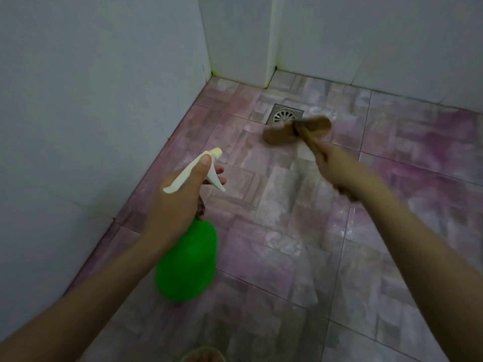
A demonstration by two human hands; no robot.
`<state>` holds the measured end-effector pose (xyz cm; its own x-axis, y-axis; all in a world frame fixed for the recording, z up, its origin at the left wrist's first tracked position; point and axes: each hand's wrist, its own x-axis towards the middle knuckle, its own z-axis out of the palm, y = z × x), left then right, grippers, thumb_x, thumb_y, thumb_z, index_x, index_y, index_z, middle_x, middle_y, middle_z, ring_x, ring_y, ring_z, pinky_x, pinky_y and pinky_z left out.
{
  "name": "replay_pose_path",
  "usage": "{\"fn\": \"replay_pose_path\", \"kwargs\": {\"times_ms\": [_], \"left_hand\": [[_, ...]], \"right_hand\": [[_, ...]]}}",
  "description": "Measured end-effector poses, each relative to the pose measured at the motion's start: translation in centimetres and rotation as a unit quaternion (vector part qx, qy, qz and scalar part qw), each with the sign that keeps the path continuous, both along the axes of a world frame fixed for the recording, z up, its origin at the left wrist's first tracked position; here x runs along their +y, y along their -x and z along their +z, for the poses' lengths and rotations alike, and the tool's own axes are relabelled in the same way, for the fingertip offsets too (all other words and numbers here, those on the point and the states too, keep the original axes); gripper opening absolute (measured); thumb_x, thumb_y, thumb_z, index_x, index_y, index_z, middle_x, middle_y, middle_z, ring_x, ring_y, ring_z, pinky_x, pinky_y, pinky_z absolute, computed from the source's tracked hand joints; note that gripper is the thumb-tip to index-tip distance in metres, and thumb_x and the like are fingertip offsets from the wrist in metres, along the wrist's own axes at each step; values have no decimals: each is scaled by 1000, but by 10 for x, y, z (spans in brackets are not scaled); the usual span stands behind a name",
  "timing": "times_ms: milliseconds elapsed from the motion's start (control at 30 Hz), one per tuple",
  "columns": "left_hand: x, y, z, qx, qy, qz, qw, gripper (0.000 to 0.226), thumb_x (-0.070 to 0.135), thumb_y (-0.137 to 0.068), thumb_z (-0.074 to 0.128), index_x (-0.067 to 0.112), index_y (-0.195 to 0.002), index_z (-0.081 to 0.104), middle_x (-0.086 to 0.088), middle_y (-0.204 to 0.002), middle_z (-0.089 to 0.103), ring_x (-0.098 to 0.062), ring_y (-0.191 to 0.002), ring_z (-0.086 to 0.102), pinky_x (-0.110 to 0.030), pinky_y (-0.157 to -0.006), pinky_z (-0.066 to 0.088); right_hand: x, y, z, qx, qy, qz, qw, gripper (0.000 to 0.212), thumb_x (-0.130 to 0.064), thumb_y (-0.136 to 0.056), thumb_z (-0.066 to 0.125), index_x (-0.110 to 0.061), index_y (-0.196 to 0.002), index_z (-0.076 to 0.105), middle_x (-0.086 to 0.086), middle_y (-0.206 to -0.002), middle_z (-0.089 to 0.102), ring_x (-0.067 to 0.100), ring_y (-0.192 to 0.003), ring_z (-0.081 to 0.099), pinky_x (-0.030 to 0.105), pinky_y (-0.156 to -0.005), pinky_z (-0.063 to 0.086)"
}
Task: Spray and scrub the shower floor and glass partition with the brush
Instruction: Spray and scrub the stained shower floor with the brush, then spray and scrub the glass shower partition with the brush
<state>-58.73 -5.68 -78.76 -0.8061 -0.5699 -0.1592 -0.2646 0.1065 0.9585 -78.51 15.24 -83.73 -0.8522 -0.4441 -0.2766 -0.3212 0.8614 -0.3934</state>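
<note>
1. Here, the left hand [177, 202] is wrapped around the neck of a spray bottle [187, 262], thumb up along the white spray head [194, 169], fingertips curled at the trigger.
2. Bottle body is bright green and hangs below the hand, tilted, nozzle aimed toward the far left part of the floor; bottle is held clear of the tiles.
3. The right hand [337, 169] is closed around the wooden handle of a brush [296, 130], arm stretched forward from the lower right.
4. Brush head is brown, long and oval, blurred; it sits low at the floor [287, 231], whether the bristles touch the tiles I cannot tell.
5. Brush head is just beside a square metal drain [285, 114], overlapping its near right corner in this view.
6. Floor is pinkish-grey patterned tile with a sheen; a stronger pink patch shows at far right.
7. Pale wall [91, 100] runs along the left, another wall [392, 35] across the back, with a boxed-out corner column [240, 35] behind the drain.
8. Grout at the base of the corner looks yellow-green and dark.
9. Something rounded and brownish shows at the bottom edge, too cropped to identify.
</note>
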Motion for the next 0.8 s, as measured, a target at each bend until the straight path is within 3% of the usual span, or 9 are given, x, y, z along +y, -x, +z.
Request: {"fn": "replay_pose_path", "kwargs": {"times_ms": [133,267,400,467,533,567,633,733,800], "left_hand": [[-3,15,0,2,-7,-4,1000,27,57,-96,50,58,-83,74,9,-91,79,-58,-97,62,-55,-71,57],[-9,31,2,3,-21,-3,1000,27,57,-92,49,61,-79,73,13,-88,79,-51,-91,66,-55,-78,57],[-9,53,-4,-10,-18,-7,1000,27,54,-97,50,56,-87,75,11,-93,79,-58,-96,63,-67,-80,53],[-5,63,-3,-8,-6,-8,1000,27,52,-100,48,55,-95,74,11,-95,79,-52,-91,65,-61,-73,56],[4,72,4,-21,4,-5,1000,26,50,-102,48,59,-95,72,15,-94,78,-35,-68,66,-46,-64,55],[10,76,14,-31,-2,-7,999,28,49,-102,48,61,-91,72,18,-94,78,-29,-70,64,-42,-62,52],[23,82,40,-62,-7,-22,998,34,48,-102,48,61,-81,72,24,-90,76,-25,-76,62,-38,-61,51],[46,84,104,-82,3,-52,995,29,42,-103,47,54,-87,68,21,-84,75,-2,-47,49,-17,-44,42],[62,83,157,-87,-10,-68,994,27,39,-104,47,51,-90,66,10,-84,73,-2,-35,38,-13,-39,33]], "right_hand": [[7,21,2,-16,1,-7,1000,43,-38,-103,23,-59,-140,20,14,-71,57,27,-46,54,29,-40,47],[33,-70,22,-76,-52,5,996,51,-29,-103,29,-60,-137,8,9,-72,59,19,-46,53,28,-41,44],[-8,19,-5,-33,6,-32,999,43,-40,-103,22,-63,-139,14,22,-88,61,28,-44,56,31,-34,47],[-25,69,-22,-30,37,-78,996,44,-38,-103,23,-55,-143,18,25,-88,61,29,-44,55,27,-34,43],[-27,84,-24,-74,73,-133,986,46,-33,-103,27,-45,-146,24,15,-77,59,25,-47,52,27,-37,42],[-20,77,-16,-91,103,-157,978,46,-31,-102,29,-43,-147,27,11,-73,57,23,-47,51,26,-37,41],[4,49,10,-81,132,-184,971,46,-27,-102,32,-41,-146,30,3,-67,53,19,-46,49,28,-38,43],[44,0,76,-75,149,-239,957,46,-24,-102,34,-38,-146,31,1,-61,53,19,-44,50,26,-32,43],[70,-27,131,-88,153,-291,940,46,-25,-102,34,-39,-146,30,5,-60,53,22,-44,50,26,-29,43]]}}
